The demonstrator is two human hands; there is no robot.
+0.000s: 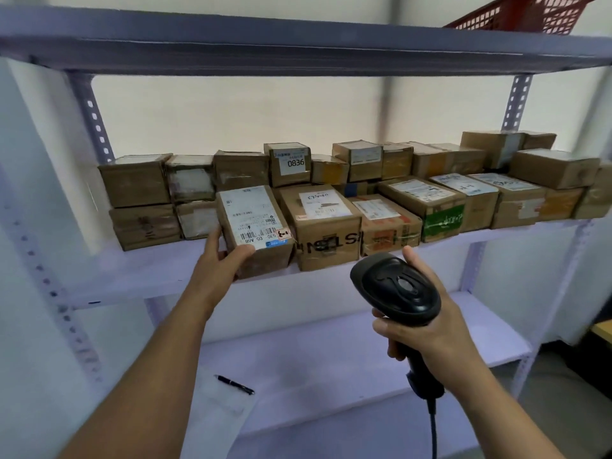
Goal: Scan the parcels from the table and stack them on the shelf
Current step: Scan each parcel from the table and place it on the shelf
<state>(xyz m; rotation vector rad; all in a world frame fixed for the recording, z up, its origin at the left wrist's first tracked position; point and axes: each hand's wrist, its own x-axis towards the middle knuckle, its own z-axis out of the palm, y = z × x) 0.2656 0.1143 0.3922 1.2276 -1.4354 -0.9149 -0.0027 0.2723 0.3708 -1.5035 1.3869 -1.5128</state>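
Placing step. Left hand [225, 260] grips labelled parcel [256, 228] at shelf [139, 276] front edge, beside neighbouring box [326, 226]. Right hand [427, 323] clasps scanner [395, 286]. Slide parcel back squarely, flush with row, label up.

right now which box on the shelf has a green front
The green-faced box, third right of the parcel in the left hand; the other fronts show no green.

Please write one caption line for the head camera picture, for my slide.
Left hand places a labelled parcel on the shelf; right hand holds the scanner.
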